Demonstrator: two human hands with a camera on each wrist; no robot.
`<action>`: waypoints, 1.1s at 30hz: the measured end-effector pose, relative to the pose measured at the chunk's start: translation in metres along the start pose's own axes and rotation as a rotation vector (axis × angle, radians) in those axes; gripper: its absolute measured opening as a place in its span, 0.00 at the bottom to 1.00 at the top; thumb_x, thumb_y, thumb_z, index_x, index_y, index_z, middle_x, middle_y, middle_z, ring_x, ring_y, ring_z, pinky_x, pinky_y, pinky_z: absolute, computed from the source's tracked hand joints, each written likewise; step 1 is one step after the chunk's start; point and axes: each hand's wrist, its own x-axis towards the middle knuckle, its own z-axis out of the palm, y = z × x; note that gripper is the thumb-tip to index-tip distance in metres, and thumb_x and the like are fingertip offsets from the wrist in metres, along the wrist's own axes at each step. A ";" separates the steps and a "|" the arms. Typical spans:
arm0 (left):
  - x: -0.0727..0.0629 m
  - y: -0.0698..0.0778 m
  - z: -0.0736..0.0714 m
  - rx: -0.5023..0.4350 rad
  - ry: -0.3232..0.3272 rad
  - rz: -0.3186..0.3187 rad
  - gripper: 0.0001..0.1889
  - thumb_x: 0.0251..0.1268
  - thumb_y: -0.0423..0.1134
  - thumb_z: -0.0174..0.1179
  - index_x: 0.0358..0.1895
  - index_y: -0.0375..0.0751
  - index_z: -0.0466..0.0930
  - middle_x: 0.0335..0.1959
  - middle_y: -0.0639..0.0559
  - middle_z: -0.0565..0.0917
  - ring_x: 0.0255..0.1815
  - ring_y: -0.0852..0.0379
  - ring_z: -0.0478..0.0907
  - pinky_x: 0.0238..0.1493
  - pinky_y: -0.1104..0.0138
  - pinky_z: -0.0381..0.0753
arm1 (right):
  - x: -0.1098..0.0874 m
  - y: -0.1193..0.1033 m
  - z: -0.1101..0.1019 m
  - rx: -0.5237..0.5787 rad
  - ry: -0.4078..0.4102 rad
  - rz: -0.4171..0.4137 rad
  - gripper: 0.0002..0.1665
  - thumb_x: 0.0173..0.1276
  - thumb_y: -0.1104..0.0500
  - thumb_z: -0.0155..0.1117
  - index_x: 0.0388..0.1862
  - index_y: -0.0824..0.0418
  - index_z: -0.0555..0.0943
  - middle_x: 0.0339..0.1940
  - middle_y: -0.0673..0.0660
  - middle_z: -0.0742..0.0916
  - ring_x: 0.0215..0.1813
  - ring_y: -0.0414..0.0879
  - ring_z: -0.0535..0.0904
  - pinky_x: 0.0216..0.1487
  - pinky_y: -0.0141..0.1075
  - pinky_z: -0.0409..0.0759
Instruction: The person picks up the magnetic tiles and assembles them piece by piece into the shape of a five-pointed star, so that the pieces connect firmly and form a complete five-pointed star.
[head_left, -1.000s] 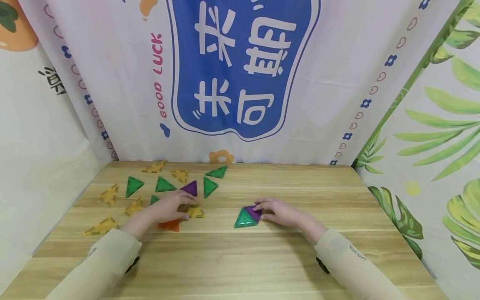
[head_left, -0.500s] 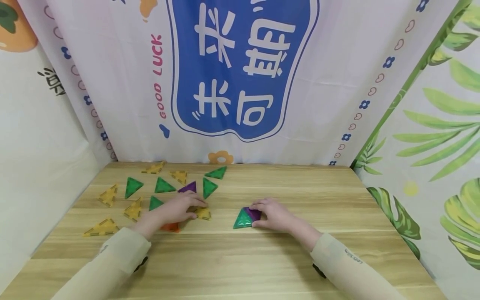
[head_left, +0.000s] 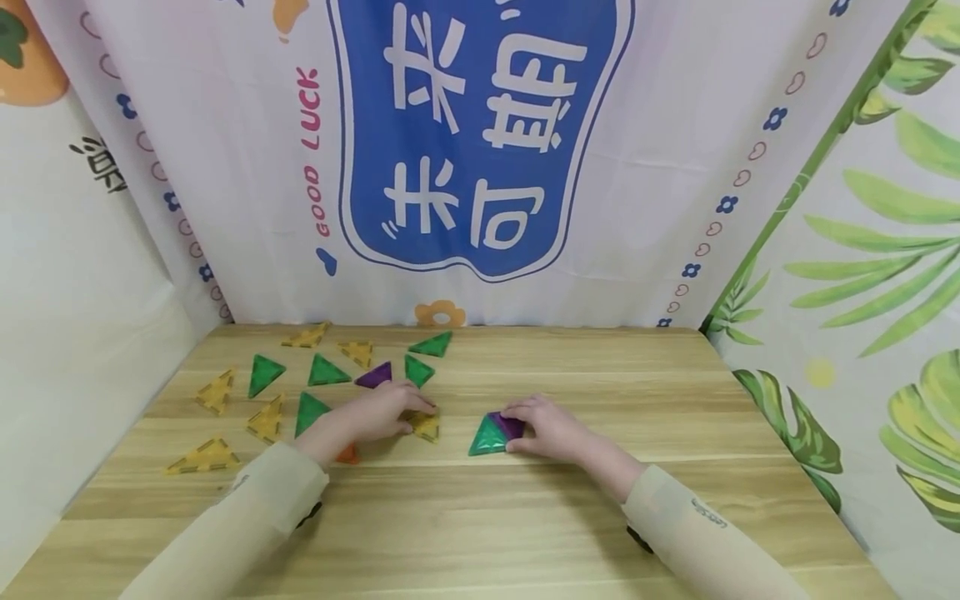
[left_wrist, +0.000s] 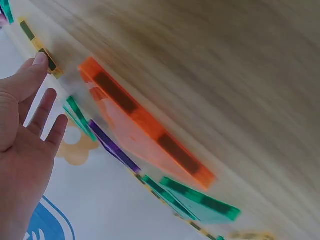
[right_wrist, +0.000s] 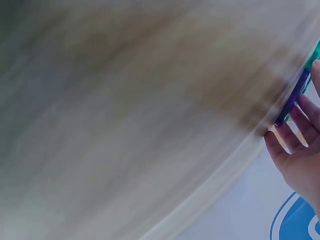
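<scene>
In the head view my left hand (head_left: 382,412) pinches a yellow translucent triangular magnetic tile (head_left: 427,427) near the middle of the table. The left wrist view has the thumb against the edge of this yellow tile (left_wrist: 30,32), and two other fingers held apart from it. To the right, my right hand (head_left: 551,429) holds a purple triangular tile (head_left: 512,427) between thumb and fingers. That tile lies edge to edge with a teal-green one (head_left: 487,437). Beneath my left wrist, an orange tile (head_left: 348,454) is partly hidden; it shows large in the left wrist view.
Several yellow and green triangular tiles, such as a yellow one (head_left: 202,457) and a green one (head_left: 266,375), lie scattered over the left of the wooden table (head_left: 465,533). A loose purple tile (head_left: 375,375) lies behind my left hand. A printed cloth (head_left: 637,250) hangs along the back edge.
My left hand has slid right with the yellow tile, closer to the purple and teal-green pair. My right thumb and fingers have closed in on the purple tile, which stays about in place.
</scene>
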 end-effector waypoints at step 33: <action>0.033 0.012 0.012 -0.089 0.041 -0.009 0.20 0.55 0.43 0.68 0.51 0.43 0.82 0.44 0.52 0.81 0.48 0.54 0.75 0.54 0.58 0.74 | 0.000 0.000 0.000 0.010 0.008 0.001 0.33 0.59 0.43 0.67 0.60 0.57 0.77 0.61 0.58 0.79 0.64 0.55 0.71 0.66 0.48 0.67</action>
